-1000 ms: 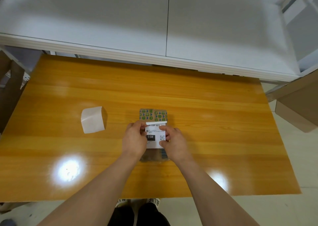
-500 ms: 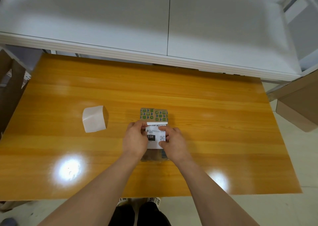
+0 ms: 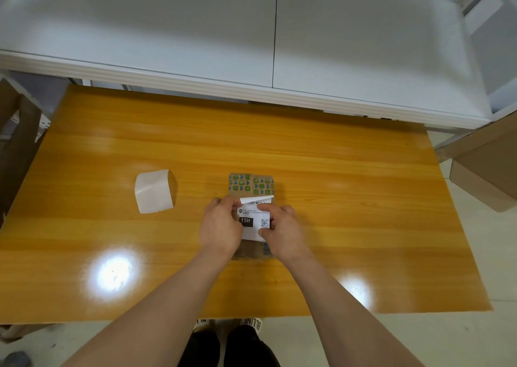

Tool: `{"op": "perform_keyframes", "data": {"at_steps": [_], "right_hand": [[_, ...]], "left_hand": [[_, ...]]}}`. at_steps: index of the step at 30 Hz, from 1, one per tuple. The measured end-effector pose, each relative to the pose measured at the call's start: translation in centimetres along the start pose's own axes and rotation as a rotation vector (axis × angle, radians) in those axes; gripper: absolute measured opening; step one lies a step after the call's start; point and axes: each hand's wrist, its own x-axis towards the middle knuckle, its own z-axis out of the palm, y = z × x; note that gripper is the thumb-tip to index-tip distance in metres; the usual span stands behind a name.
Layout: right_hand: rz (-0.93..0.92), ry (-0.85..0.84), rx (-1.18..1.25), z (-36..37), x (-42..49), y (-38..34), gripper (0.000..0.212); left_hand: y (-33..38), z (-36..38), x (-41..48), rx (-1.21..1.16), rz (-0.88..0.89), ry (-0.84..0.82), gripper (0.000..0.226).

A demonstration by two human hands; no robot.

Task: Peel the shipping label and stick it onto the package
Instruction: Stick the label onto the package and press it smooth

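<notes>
A small brown package (image 3: 251,184) with green and blue print lies in the middle of the orange wooden table (image 3: 335,198). A white shipping label (image 3: 253,221) with a black "15H" box and a QR code lies over the package, its far edge curled up. My left hand (image 3: 221,226) pinches the label's far left corner. My right hand (image 3: 282,229) presses on the label's right side with the index finger stretched across it. The near half of the package is largely hidden under both hands.
A curled white backing sheet (image 3: 154,191) lies on the table to the left. A white cabinet (image 3: 251,45) runs along the far edge. Cardboard boxes (image 3: 486,170) stand off the right side and brown cardboard (image 3: 16,131) off the left.
The label's far edge has curled up more, and my right index finger has slid further left across it. Package and backing sheet have stayed where they were.
</notes>
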Motion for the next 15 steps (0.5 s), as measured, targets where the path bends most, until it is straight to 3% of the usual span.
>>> {"op": "perform_keyframes", "data": {"at_steps": [15], "right_hand": [[-0.038, 0.002, -0.064, -0.2, -0.34, -0.15, 0.057]], "left_hand": [[-0.58, -0.42, -0.39, 0.078, 0.16, -0.076, 0.037]]}}
